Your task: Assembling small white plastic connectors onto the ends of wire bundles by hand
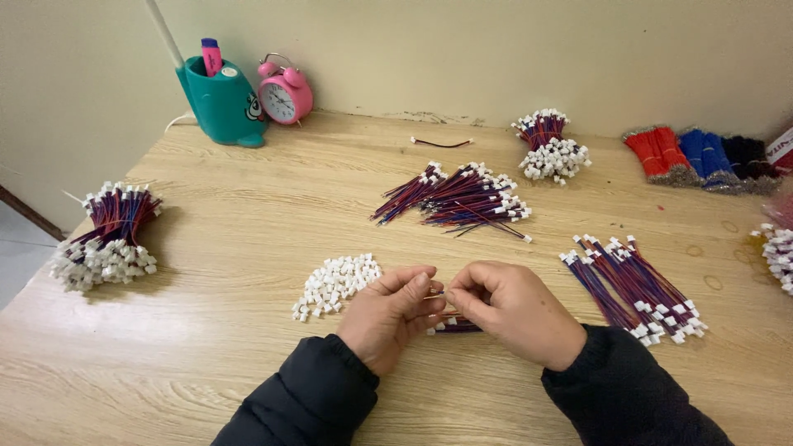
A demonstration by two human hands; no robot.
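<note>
A light wooden table point(248, 215) carries a heap of small white plugs point(336, 283), 5 bundles of red-and-blue wires with white ends, a teal pen holder point(223, 103), a pink alarm clock point(285, 92) and red, blue and black wire bunches at the far right

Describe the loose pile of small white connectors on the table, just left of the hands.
The pile of white connectors is a heap of many small blocky housings, plastic by the look, matt white and all alike. They lie loose and unsorted in a low mound that trails toward the lower left, with no wires attached. It rests directly on the wooden table, just left of and above the left hand, whose fingers come close to its right edge; whether they touch cannot be told. Nothing else lies on it.
</note>
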